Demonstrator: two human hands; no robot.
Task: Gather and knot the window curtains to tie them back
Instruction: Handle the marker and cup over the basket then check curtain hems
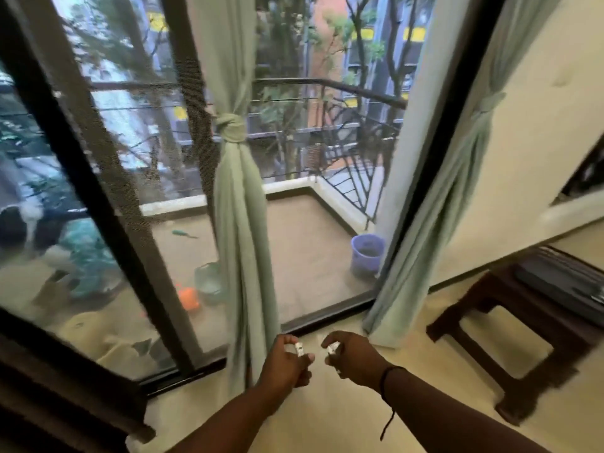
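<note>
A pale green curtain (240, 223) hangs at the middle of the glass door, gathered into one bundle with a thick knot (230, 129) at mid height. A second pale green curtain (434, 230) hangs along the right door frame, cinched by a band (487, 104) against the wall. My left hand (287, 362) and my right hand (351, 359) are stretched out low over the floor, close together, just right of the knotted curtain's lower end. Their fingers are loosely curled and touch no fabric. A small white piece shows at the fingers of each hand.
A dark wooden stool (523, 322) stands at the right by the wall. The dark door frame (434, 178) and its floor track (327, 317) lie ahead. On the balcony beyond are a purple bucket (366, 255), an orange object (189, 299) and a railing (343, 89).
</note>
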